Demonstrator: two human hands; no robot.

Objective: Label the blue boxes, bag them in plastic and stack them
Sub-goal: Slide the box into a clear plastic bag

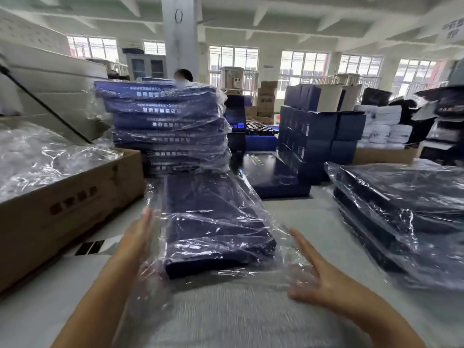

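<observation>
A flat dark blue box (216, 222) in a clear plastic bag (283, 249) lies tilted in front of me, its far end toward a tall stack of bagged blue boxes (170, 126). My left hand (135, 237) presses flat against the bag's left side with straight fingers. My right hand (313, 270) is flat against the loose plastic on the right side, fingers straight. Whether the box rests on the table or is lifted I cannot tell.
A cardboard carton (65, 197) filled with plastic bags stands at the left. More bagged blue boxes (406, 204) lie at the right. An unbagged blue box (273, 177) and stacked small blue cartons (319, 136) sit behind. A person (184, 75) works beyond the stack.
</observation>
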